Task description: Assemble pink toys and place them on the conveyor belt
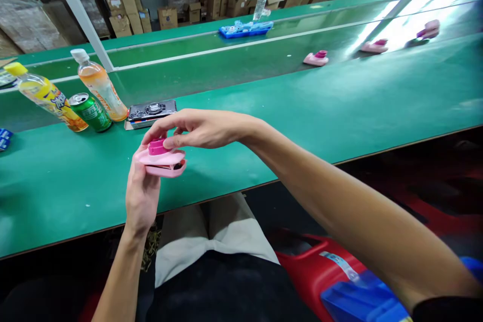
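My left hand (pixel 142 191) cradles a pink plastic clamshell gadget (pixel 162 163) from below, its fingers curled up around the lower shell. A magenta knob (pixel 157 147) stands on top of the gadget. My right hand (pixel 198 128) reaches in from the right, with its fingertips and thumb pinching around that knob. The gadget's slightly open front shows a dark gap, and its inside is hidden. Both hands are held above the green bench, just in front of its near edge.
Beyond my hands stand a yellow-labelled bottle (pixel 45 98), an orange drink bottle (pixel 100 85), a green can (pixel 90 112) and a black-and-silver device (pixel 152 112). Several pink gadgets (pixel 316 58) and a blue tray (pixel 245 29) sit on the green belt. Cardboard boxes fill the back.
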Demonstrator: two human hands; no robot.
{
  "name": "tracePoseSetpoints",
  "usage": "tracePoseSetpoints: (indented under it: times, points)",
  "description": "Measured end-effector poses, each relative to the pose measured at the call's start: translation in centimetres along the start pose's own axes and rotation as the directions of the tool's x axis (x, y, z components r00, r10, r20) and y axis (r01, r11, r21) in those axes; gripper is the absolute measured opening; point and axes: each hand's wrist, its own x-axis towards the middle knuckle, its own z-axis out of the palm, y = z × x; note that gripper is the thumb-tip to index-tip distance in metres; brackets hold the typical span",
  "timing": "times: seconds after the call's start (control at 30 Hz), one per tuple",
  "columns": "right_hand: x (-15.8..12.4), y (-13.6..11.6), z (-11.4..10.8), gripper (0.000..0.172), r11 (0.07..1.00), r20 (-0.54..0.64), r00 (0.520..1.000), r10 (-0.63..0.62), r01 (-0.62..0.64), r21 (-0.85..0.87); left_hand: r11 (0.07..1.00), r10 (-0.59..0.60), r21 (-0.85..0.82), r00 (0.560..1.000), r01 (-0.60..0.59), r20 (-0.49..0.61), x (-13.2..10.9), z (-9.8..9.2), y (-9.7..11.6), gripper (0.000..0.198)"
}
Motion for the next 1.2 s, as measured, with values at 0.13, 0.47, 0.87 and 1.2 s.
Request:
tracePoseSetpoints:
  times: [0.13,0.47,0.87,1.2]
  points:
    - [-0.9,-0.2,2.5,0.012,0.959,-0.435,0.900,0.018,-0.139,-0.248,0.997,0.080,0.011,0.994,-0.080,-0.080,0.5,0.7,0.0,0.032]
    - [-3.0,-1.2,10.2,0.040,0.802,-0.744,0.631,0.219,-0.550,-0.231,0.998,0.043,-0.032,0.995,-0.046,-0.086,0.7,3.0,-1.3,0.031]
    - [-3.1,-0.5,11.0,0.028,0.879,-0.739,0.578,0.346,-0.475,0.040,0.999,0.040,0.022,0.991,-0.037,-0.130,1.1,3.1,-2.9,0.033]
    - [-3.5,-0.7,12.1,0.033,0.788,-0.784,0.465,0.410,-0.614,0.048,0.995,0.063,0.078,0.992,-0.055,-0.110,1.1,3.0,-3.5,0.030]
